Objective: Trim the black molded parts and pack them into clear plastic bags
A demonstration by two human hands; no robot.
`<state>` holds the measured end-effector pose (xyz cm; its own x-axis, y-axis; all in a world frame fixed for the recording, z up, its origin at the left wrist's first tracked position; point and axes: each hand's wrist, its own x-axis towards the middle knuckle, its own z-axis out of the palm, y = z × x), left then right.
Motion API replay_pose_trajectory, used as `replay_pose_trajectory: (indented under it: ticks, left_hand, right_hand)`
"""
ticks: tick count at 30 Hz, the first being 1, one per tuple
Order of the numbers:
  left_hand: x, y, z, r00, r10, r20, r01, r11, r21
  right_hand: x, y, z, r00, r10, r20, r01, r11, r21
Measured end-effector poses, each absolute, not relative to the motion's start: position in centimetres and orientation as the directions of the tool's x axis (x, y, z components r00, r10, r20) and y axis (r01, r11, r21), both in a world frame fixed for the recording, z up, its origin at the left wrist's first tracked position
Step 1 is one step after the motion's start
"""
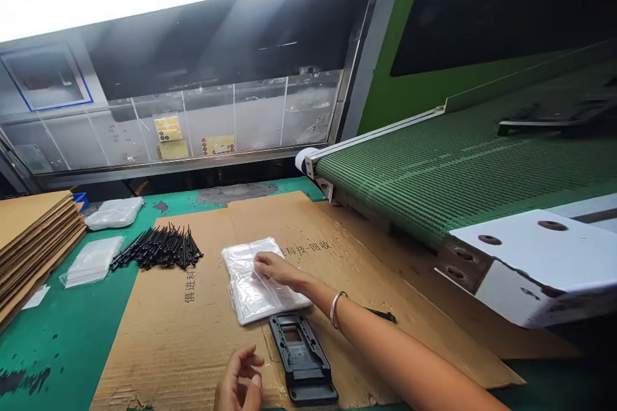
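Room lies open on the cardboard sheet [164, 334] left of the clear plastic bag [250, 289] at center frame. My right hand [277, 268] has its fingers together on the bag, grip unclear. My left hand [240, 379], half-curled and empty, sits lower center beside the black plastic bracket [303, 359].

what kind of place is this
Probably a factory packing station. A green conveyor belt runs beside the workbench, flattened cardboard sheets are stacked at the side, and black plastic parts lie piled near clear plastic bags.
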<state>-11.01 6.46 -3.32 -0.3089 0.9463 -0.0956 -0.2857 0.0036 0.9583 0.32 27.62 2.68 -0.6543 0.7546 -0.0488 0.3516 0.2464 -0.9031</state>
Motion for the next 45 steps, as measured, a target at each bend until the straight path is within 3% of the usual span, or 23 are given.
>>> replay_pose_trajectory:
  ticks: [3,8,11,14,16,17,21,28,33,38,40,42,45]
  left_hand:
    - [-11.3,8.9,-1.5,-0.331,0.937,0.110,0.025,-0.107,0.994]
    - [-11.3,11.3,0.1,-0.138,0.986,0.098,0.217,-0.066,0.974]
    - [-10.9,11.0,0.9,-0.306,0.942,0.134,0.186,-0.079,0.979]
    - [-11.1,9.8,2.9,-0.559,0.734,0.386,0.219,-0.318,0.923]
    - [-11.6,9.1,4.5,-0.471,0.694,0.544,0.303,-0.452,0.839]
    - [-12.0,8.8,5.1,-0.378,0.751,0.541,0.314,-0.446,0.838]
    - [-13.0,7.9,6.0,-0.131,0.961,0.244,0.249,-0.207,0.946]
    - [-13.9,5.5,5.1,-0.029,0.993,0.118,0.227,-0.108,0.968]
    - [-14.8,4.9,4.7,0.083,0.997,0.002,0.237,-0.022,0.971]
    - [-14.4,4.3,3.5,0.090,0.994,-0.064,0.097,0.055,0.994]
    - [-14.2,4.1,3.3,0.043,0.998,-0.052,0.100,0.048,0.994]
    - [-13.8,4.0,3.3,-0.055,0.998,0.021,0.219,-0.008,0.976]
    - [-13.0,3.4,3.7,-0.300,0.894,0.334,0.513,-0.144,0.846]
  right_hand:
    - [0.4,28.0,3.9,-0.620,0.784,-0.036,0.226,0.134,-0.965]
    - [0.4,27.7,7.2,-0.604,0.796,0.020,-0.027,0.005,-1.000]
    - [0.3,25.5,9.0,-0.641,0.766,0.047,-0.137,-0.054,-0.989]
    - [0.0,21.6,9.8,-0.749,0.663,0.013,-0.146,-0.145,-0.979]
    - [0.0,18.8,9.8,-0.814,0.580,-0.028,-0.119,-0.213,-0.970]
    - [0.1,17.5,9.6,-0.831,0.555,-0.042,-0.112,-0.241,-0.964]
    - [1.5,14.0,8.7,-0.794,0.605,-0.063,-0.157,-0.304,-0.940]
    - [6.0,11.4,6.8,-0.773,0.601,-0.203,0.027,-0.289,-0.957]
    - [6.9,9.6,5.2,-0.738,0.639,-0.217,-0.016,-0.339,-0.941]
    - [6.5,8.1,4.3,-0.652,0.743,-0.151,-0.098,-0.280,-0.955]
    - [6.5,7.7,4.3,-0.637,0.760,-0.129,-0.127,-0.268,-0.955]
    - [6.7,7.4,4.5,-0.635,0.762,-0.128,-0.136,-0.273,-0.952]
    - [7.2,6.8,5.0,-0.606,0.784,-0.132,-0.139,-0.267,-0.954]
